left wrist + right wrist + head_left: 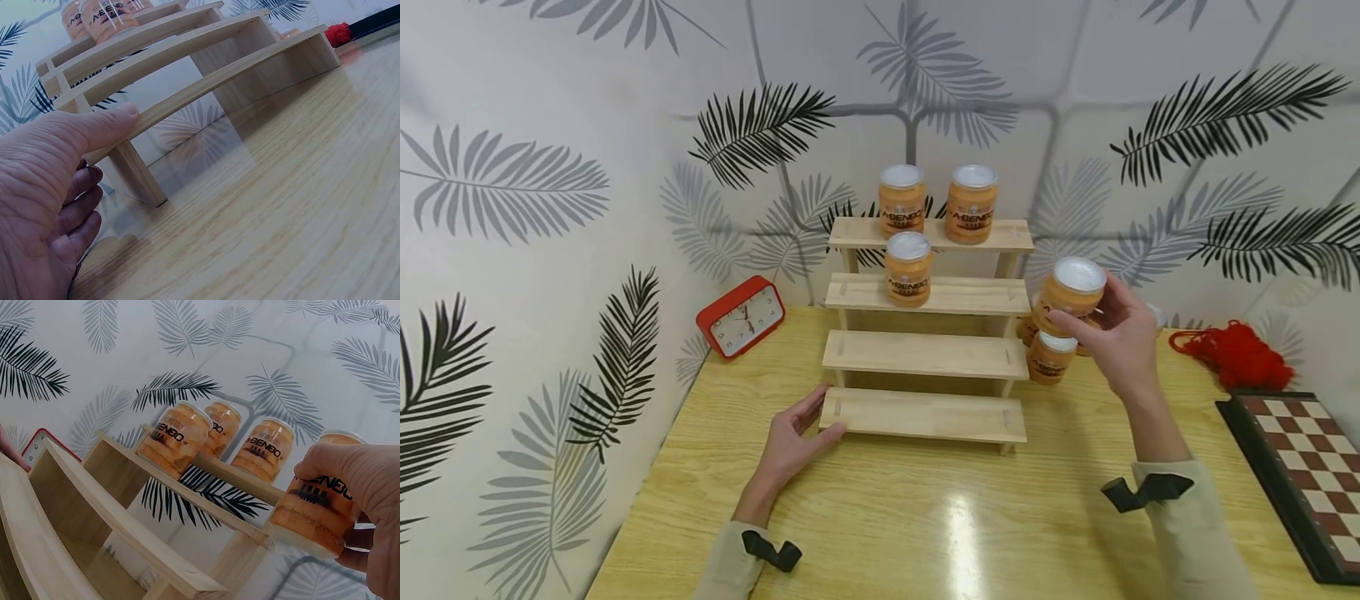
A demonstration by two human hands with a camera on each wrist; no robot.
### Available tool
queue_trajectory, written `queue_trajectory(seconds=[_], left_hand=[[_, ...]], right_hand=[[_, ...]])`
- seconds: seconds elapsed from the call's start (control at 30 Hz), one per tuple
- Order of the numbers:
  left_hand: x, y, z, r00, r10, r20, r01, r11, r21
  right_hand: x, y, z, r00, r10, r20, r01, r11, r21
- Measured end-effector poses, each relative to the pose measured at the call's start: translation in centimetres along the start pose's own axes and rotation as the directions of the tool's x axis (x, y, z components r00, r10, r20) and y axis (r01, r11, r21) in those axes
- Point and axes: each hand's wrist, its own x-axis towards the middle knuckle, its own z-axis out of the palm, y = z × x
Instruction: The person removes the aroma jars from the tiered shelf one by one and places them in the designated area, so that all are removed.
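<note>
the right hand (1123, 340) grasped an orange jar (1067, 293) with a silvery lid, its thumb on the near side; that jar was in the air, just to the right of the wooden stand (925, 354). the left hand (793, 435) gripped the left end of the stand's lowest tier, thumb over the board's edge and the other fingers around its outer side.

on the stand's top tier stood two similar jars, the left jar (902, 202) and the right jar (972, 205), a little apart. the front jar (908, 271) stood upright on the second tier from the top, left of the stand's middle. beside the stand's right end, more jars (1050, 360) stood on the table (880, 517), partly hidden.

left of the stand sat a red clock (741, 317); well to its right lay red yarn (1257, 357) and a checkered board (1303, 467).
</note>
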Motion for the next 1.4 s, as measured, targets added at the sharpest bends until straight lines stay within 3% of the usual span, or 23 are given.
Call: queue_trajectory(seconds=[0.53,0.87,1.07,1.27,1.4], left_hand=[[-0.1,0.1,0.1,1.0,0.004,0.004,-0.004,1.0,-0.005],[-0.1,0.2,0.1,1.0,-0.001,0.001,0.001,1.0,-0.006],[-0.1,0.2,0.1,1.0,-0.002,-0.001,0.002,1.0,-0.001],[-0.1,0.0,-0.1,1.0,0.0,-0.001,0.0,1.0,-0.002],[-0.1,0.1,0.0,1.0,-0.005,-0.001,0.005,1.0,-0.011]], right_hand=[[-1.8,1.3,-3.0,0.995,0.075,-0.072,-0.078,0.996,-0.037],[-2.9,2.7,-5.1,0.993,0.075,-0.094,-0.09,0.982,-0.167],[-3.7,4.2,-6.4,0.986,0.124,-0.113,-0.144,0.972,-0.188],[-4.5,6.3,-7.5,0.972,0.211,-0.102,-0.23,0.941,-0.25],[-5.0,7.8,-7.8,0.97,0.221,-0.095,-0.236,0.954,-0.183]])
